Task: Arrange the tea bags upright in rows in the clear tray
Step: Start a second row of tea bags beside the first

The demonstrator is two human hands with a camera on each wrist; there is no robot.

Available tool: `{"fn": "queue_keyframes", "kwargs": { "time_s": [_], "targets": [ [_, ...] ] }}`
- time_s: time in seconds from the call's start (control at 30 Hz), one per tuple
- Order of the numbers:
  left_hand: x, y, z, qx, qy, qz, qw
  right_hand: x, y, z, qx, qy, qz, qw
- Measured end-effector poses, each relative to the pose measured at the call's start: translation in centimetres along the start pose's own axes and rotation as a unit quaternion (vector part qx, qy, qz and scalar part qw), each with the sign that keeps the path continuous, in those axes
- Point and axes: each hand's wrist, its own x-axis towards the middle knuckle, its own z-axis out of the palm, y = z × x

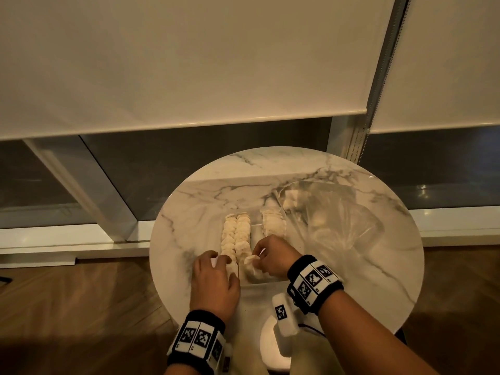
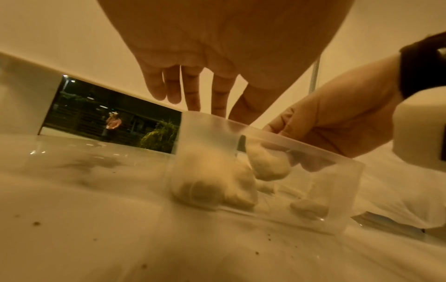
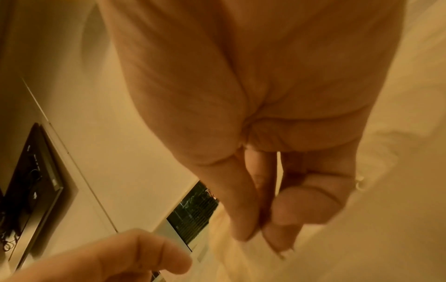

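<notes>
On the round marble table lies a clear tray (image 1: 254, 280) holding two upright rows of pale tea bags (image 1: 235, 236), with a shorter group (image 1: 273, 223) at its far right. My right hand (image 1: 259, 257) pinches one tea bag (image 1: 250, 260) by its top at the tray's near end. In the left wrist view this tea bag (image 2: 267, 164) hangs inside the tray's wall (image 2: 313, 200) under my right hand (image 2: 325, 124). My left hand (image 1: 219, 262) reaches with straight fingers (image 2: 193, 99) onto the near end of the left row. The right wrist view shows my right hand (image 3: 260, 229) with thumb and fingers pressed together.
A crumpled clear plastic bag (image 1: 332, 220) with a few more tea bags (image 1: 292, 201) lies right of the tray. The table edge (image 1: 162, 280) is close to my left hand; wooden floor lies below and a window with blinds stands behind.
</notes>
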Motion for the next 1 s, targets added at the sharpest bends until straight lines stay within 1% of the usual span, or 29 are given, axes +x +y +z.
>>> {"fn": "queue_keyframes", "kwargs": {
  "time_s": [0.1,0.13,0.2,0.27,0.5,0.67,0.8,0.9,1.0],
  "targets": [
    [0.3,-0.7,0.1,-0.083,-0.048,-0.072,0.993,0.5,-0.3,0.5,-0.012,-0.048,0.013,0.999],
    [0.2,-0.8,0.2,-0.118,-0.059,-0.083,0.988,0.7,-0.4,0.7,-0.017,-0.056,0.017,0.998],
    [0.0,-0.6,0.6,-0.167,-0.071,-0.081,0.980,0.8,-0.6,1.2,-0.010,-0.064,0.031,0.997],
    [-0.1,-0.4,0.8,-0.186,-0.074,-0.079,0.977,0.9,-0.5,1.7,-0.023,-0.058,0.033,0.998],
    [0.0,-0.5,1.2,-0.207,-0.077,-0.095,0.971,1.2,-0.2,2.6,-0.091,-0.009,0.023,0.996],
    [-0.1,-0.6,1.3,-0.215,-0.070,-0.093,0.970,1.1,0.0,2.7,-0.064,0.022,0.043,0.997],
    [0.0,-0.7,1.3,-0.212,-0.069,-0.089,0.971,1.6,0.3,2.9,-0.088,0.053,0.065,0.993],
    [-0.1,-0.5,1.2,-0.215,-0.068,-0.090,0.970,1.8,0.2,3.1,-0.084,0.037,0.071,0.993],
    [-0.1,-0.4,1.1,-0.219,-0.067,-0.088,0.969,1.9,0.2,3.5,-0.069,0.022,0.059,0.996]
  ]
}}
